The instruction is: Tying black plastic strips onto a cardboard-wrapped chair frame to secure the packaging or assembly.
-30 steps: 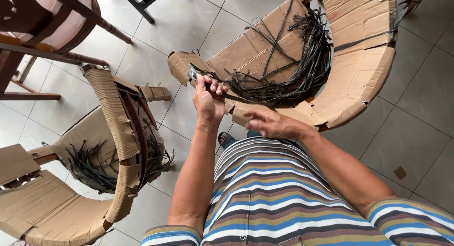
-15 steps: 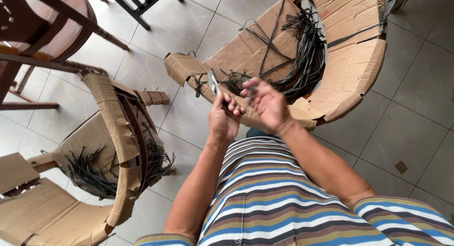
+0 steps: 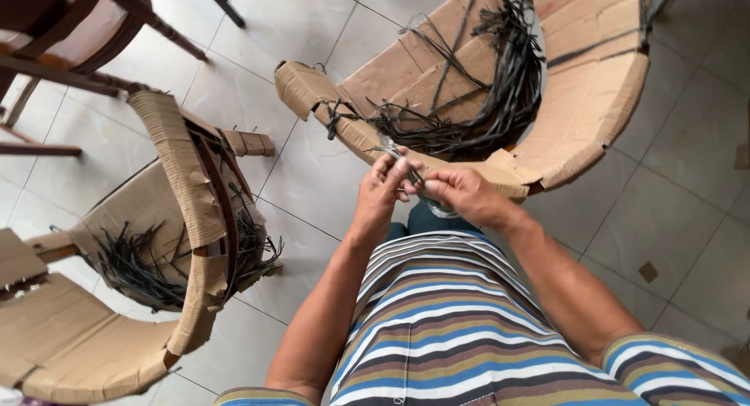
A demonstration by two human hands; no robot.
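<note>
My left hand point(image 3: 380, 192) and my right hand point(image 3: 459, 194) meet in front of my striped shirt, fingertips pinched together on a thin dark strand point(image 3: 412, 174). The strand runs up towards a bundle of dark loose strands point(image 3: 476, 113) hanging inside a curved chair frame wrapped in brown cardboard point(image 3: 594, 101). Both hands hover just over the near rim of that frame. Something pale and round point(image 3: 437, 208) shows under my right hand, too hidden to identify.
A second cardboard-wrapped chair frame point(image 3: 176, 164) with dark strands point(image 3: 133, 258) lies at the left on the pale tiled floor point(image 3: 680, 219). Dark wooden chair legs point(image 3: 148, 19) stand at the top left.
My hands have come down and closer to my body, and now pinch the strand together; earlier my left hand was raised near the frame's rim holding a small metal tool.
</note>
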